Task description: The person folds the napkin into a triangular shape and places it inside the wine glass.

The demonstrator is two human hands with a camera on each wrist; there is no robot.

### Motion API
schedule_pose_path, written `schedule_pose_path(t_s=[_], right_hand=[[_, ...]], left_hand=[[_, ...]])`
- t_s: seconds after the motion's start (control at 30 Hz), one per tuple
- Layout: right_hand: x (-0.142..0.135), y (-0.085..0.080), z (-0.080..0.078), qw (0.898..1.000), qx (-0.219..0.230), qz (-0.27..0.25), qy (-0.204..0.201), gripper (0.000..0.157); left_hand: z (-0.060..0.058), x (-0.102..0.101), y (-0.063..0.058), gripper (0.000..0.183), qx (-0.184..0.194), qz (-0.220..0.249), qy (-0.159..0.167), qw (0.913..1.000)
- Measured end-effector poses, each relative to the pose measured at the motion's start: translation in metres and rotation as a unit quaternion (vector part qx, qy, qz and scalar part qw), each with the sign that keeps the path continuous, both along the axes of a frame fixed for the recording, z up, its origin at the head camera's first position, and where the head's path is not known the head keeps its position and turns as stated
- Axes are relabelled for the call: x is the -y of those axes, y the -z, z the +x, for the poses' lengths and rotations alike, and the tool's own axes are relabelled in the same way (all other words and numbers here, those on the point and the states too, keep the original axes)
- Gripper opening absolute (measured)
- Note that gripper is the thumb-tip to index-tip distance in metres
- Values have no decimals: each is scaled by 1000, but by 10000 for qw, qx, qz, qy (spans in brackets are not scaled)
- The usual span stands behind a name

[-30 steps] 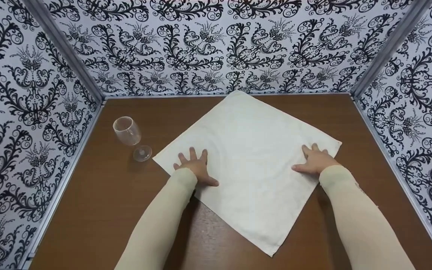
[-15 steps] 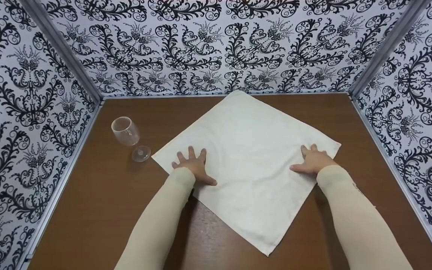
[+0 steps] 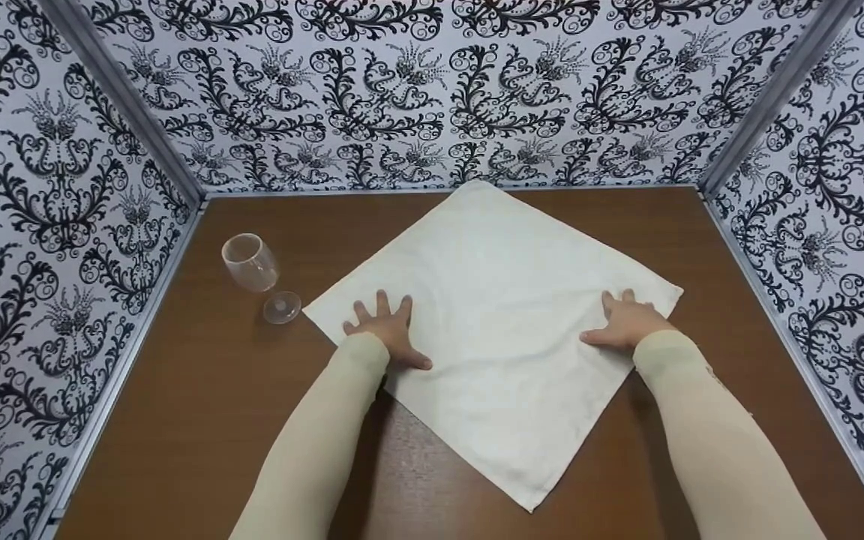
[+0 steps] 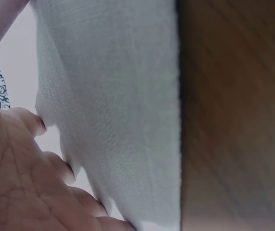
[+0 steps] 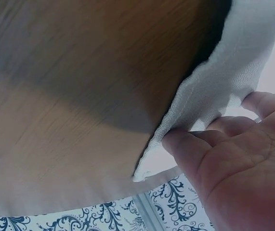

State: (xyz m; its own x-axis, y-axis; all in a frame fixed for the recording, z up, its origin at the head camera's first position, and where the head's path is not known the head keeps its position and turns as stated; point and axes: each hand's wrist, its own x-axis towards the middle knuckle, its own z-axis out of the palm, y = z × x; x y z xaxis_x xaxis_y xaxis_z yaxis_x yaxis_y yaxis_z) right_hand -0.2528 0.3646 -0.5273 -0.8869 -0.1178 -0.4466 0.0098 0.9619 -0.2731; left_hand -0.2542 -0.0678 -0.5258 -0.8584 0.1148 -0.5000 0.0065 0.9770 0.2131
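Observation:
A white cloth napkin [image 3: 507, 285] lies spread flat on the brown table, turned so its corners point toward the back, front and sides. My left hand [image 3: 391, 334] rests on its left part with fingers spread; in the left wrist view the fingertips [image 4: 86, 202] touch the fabric. On the right part of the napkin my right hand [image 3: 627, 324] presses down, thumb pointing inward. The right wrist view shows that hand's fingers [image 5: 231, 126] against the cloth near its edge. Faint wrinkles run across the napkin between the hands.
A clear wine glass [image 3: 252, 264] stands on the table [image 3: 199, 405] at the left, its foot close to the napkin's left corner. Patterned black-and-white walls [image 3: 402, 90] with grey metal posts enclose the table at the back and sides.
The napkin's front corner has shifted slightly left and wrinkles have formed between the hands. Both hands stay in nearly the same places.

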Motion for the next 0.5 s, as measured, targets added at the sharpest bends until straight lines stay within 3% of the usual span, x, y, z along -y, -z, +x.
schedule_pose_path(t_s=[0.5], right_hand=[[7, -5, 4, 9998, 70, 183, 18, 114]], left_hand=[[5, 2, -6, 131, -181, 80, 80, 9998]])
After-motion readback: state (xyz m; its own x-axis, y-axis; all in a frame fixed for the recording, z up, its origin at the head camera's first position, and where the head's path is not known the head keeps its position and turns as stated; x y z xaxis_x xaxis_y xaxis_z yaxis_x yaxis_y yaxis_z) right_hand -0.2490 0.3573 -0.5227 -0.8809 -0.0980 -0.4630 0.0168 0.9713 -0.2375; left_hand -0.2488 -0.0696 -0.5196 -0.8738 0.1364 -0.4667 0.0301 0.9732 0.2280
